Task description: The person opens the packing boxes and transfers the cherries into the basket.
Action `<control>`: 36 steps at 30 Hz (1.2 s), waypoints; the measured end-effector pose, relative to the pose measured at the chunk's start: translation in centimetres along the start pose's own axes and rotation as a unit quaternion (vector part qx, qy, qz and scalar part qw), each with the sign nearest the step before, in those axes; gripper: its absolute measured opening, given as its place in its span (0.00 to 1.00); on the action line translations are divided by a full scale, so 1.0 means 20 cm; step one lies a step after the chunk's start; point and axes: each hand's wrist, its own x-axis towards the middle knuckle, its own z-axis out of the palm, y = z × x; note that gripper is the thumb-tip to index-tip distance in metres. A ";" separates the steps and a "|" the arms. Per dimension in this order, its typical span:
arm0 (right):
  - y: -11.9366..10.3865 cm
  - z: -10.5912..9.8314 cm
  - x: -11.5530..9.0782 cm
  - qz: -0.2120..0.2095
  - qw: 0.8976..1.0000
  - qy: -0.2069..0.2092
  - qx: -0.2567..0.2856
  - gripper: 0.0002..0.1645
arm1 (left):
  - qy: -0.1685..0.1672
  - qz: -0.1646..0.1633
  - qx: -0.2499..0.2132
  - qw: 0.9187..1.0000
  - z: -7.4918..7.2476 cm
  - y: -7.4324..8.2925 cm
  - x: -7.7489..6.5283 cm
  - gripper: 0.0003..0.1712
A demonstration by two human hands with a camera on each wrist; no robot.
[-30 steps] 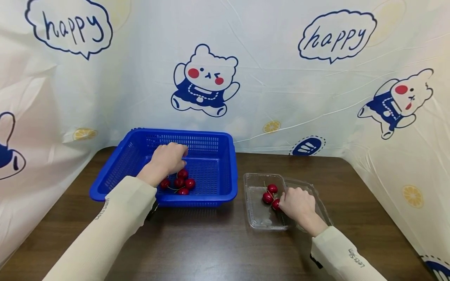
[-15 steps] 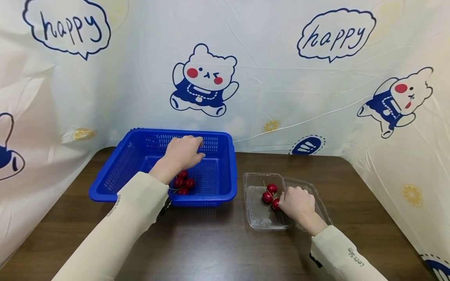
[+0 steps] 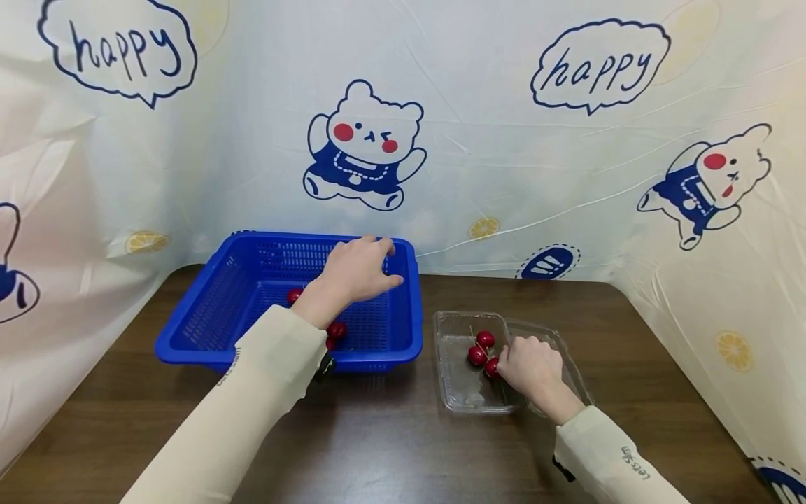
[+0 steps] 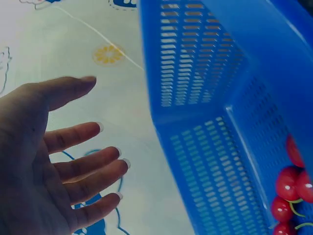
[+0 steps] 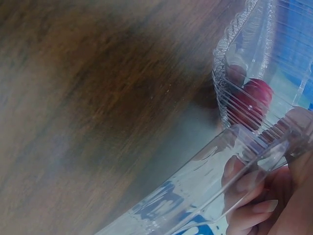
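Fingers spread and holding nothing, my left hand [image 3: 359, 269] hovers over the right part of a blue plastic basket [image 3: 413, 336]. Red cherries [image 3: 338, 330] lie on the basket floor, partly covered by my left wrist in the head view; several cherries [image 4: 288, 183] with stems show in the left wrist view. My right hand [image 3: 532, 367] grips a clear plastic box [image 3: 450, 392] along its hinge side, with curled fingers [image 5: 249, 210] behind the clear wall. Inside that box are a few cherries [image 3: 476, 355], the nearest one beside my right thumb.
The box's clear lid [image 3: 573, 364] lies folded out to the right, partly under my right hand. Both containers stand on a dark wooden table [image 3: 390, 448]. A printed curtain [image 3: 478, 161] surrounds the table at the back and sides.
My left hand has moved right and slightly up across the basket, its fingers spreading apart. My right hand keeps its grip on the box, and the cherries there stay put.
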 end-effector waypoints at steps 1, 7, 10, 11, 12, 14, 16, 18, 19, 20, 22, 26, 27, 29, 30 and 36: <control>0.00 0.00 0.00 0.001 1.000 -0.002 0.000 0.23 | -0.005 0.003 0.003 1.000 0.00 0.01 0.00 0.34; 0.00 0.01 0.00 0.004 1.000 -0.003 -0.003 0.23 | -0.032 0.024 0.039 0.998 0.05 0.11 0.01 0.42; 0.00 0.01 0.01 0.004 1.000 -0.005 -0.004 0.24 | -0.035 0.043 0.065 0.996 0.10 0.18 0.01 0.44; 0.00 0.01 0.00 0.003 1.000 -0.006 -0.003 0.24 | -0.035 0.051 0.075 0.995 0.11 0.20 0.01 0.44; 0.00 0.01 0.00 0.003 1.000 -0.006 -0.003 0.24 | -0.032 0.062 0.085 0.994 0.13 0.23 0.01 0.44; 0.00 0.01 0.00 0.003 1.000 -0.006 -0.003 0.24 | -0.023 0.081 0.106 0.991 0.17 0.28 0.00 0.43; 0.00 0.00 0.00 0.003 1.000 -0.004 -0.003 0.25 | -0.009 0.101 0.127 0.987 0.22 0.32 -0.01 0.42; 0.00 0.00 0.00 0.003 1.000 -0.005 -0.002 0.25 | 0.005 0.121 0.147 0.982 0.26 0.37 -0.02 0.40; 0.00 0.00 0.00 0.003 1.000 -0.004 -0.002 0.25 | 0.010 0.130 0.155 0.979 0.29 0.39 -0.03 0.39; 0.00 0.00 0.00 0.003 1.000 -0.004 -0.001 0.25 | 0.014 0.140 0.161 0.977 0.30 0.41 -0.04 0.38; 0.00 0.00 0.00 0.003 1.000 -0.005 0.000 0.25 | 0.018 0.156 0.172 0.972 0.33 0.44 -0.05 0.35; 0.00 0.00 0.00 0.002 1.000 -0.004 0.001 0.25 | 0.014 0.171 0.178 0.969 0.37 0.49 -0.07 0.32; 0.00 0.00 0.00 0.002 1.000 -0.004 0.000 0.25 | 0.013 0.172 0.178 0.969 0.38 0.49 -0.07 0.32; 0.00 0.00 0.01 0.001 1.000 -0.004 -0.001 0.25 | 0.010 0.171 0.175 0.970 0.40 0.50 -0.06 0.31; 0.00 0.00 0.01 0.001 1.000 -0.003 -0.001 0.25 | 0.009 0.170 0.173 0.970 0.41 0.51 -0.06 0.32; 0.00 0.01 0.01 0.008 1.000 0.001 -0.010 0.23 | -0.031 0.154 0.170 0.973 0.49 0.57 -0.05 0.37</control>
